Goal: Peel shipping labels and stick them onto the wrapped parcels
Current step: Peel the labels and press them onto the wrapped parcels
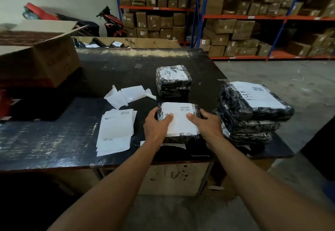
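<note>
Nearest, just inside the table's (54, 151) front edge: left hand (157, 124) and right hand (208, 124) grip the parcel (181, 139) by its side edges, fingers curled round, thumbs flat on its label (181, 122). Label stack (116, 129) lies near on the left; parcel pile (253, 111) sits close on the right, at the table's right edge. Farther: backing strips (126, 95), second parcel (173, 82), then open tabletop to the far edge, carton (36, 62) far left.

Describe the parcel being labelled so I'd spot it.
On the black table, between the loose label sheets and the tall parcel pile, lies one parcel. Only it is held by left hand and right hand, thumbs on its label.
</note>
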`<state>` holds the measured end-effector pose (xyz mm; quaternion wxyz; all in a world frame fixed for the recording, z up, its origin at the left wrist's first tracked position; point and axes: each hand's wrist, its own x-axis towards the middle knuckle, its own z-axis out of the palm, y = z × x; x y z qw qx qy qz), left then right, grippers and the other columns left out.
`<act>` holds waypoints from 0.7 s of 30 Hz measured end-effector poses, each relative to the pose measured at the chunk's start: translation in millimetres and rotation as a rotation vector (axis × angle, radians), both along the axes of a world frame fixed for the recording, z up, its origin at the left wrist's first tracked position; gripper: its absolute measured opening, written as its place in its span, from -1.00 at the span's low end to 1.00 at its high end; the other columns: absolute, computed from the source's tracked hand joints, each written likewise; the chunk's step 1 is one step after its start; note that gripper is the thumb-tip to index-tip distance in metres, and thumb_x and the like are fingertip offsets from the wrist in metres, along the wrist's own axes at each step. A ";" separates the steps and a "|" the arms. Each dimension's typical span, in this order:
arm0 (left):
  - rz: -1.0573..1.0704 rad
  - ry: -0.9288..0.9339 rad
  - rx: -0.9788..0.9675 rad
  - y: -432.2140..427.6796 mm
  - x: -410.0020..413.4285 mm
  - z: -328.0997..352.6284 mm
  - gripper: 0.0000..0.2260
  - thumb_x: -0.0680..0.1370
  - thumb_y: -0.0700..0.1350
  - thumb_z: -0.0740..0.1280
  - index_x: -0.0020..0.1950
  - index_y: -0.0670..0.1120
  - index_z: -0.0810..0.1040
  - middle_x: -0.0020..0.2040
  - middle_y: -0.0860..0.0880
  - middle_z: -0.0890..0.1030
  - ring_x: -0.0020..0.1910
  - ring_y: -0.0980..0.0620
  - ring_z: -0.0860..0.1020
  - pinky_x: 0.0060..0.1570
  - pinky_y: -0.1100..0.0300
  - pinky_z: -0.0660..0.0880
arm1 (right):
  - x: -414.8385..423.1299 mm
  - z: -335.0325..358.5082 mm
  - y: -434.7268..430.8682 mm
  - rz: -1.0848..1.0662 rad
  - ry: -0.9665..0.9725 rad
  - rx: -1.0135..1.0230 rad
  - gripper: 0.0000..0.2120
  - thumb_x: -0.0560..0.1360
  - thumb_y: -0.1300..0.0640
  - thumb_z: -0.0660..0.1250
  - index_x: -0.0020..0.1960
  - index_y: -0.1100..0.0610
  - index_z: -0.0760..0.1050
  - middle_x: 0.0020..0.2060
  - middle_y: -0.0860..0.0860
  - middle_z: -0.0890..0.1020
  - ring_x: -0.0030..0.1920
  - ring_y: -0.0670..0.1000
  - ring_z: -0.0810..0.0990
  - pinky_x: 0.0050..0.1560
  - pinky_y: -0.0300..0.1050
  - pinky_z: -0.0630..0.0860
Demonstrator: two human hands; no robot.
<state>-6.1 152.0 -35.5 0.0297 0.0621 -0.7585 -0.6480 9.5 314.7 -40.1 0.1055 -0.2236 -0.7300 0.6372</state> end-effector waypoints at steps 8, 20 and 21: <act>0.006 0.001 -0.043 -1.4 5.7 -14.0 -0.54 0.53 -0.08 0.41 0.42 -0.02 0.45 0.12 0.07 0.58 -0.07 0.17 0.54 -0.07 0.28 0.45 | -4.4 -18.1 -0.8 0.054 -0.062 0.038 -0.16 0.34 -0.10 0.57 0.50 0.11 0.31 0.40 0.05 0.48 0.32 0.08 0.52 0.33 0.06 0.48; 0.016 -0.002 -0.109 4.8 3.7 -24.7 -0.45 0.53 0.00 0.40 0.50 0.00 0.35 0.35 0.02 0.53 0.24 0.06 0.52 0.16 0.18 0.48 | -2.1 -30.5 0.3 0.060 -0.077 0.135 -0.22 0.41 -0.17 0.48 0.51 0.08 0.30 0.42 0.05 0.47 0.36 0.05 0.48 0.35 0.03 0.46; 0.013 -0.004 -0.116 4.9 4.5 -23.5 -0.44 0.53 0.01 0.40 0.50 0.01 0.35 0.35 0.02 0.53 0.24 0.06 0.52 0.19 0.14 0.49 | -1.0 -29.0 0.2 0.071 -0.082 0.143 -0.23 0.42 -0.18 0.47 0.51 0.07 0.30 0.42 0.05 0.46 0.37 0.06 0.47 0.35 0.04 0.45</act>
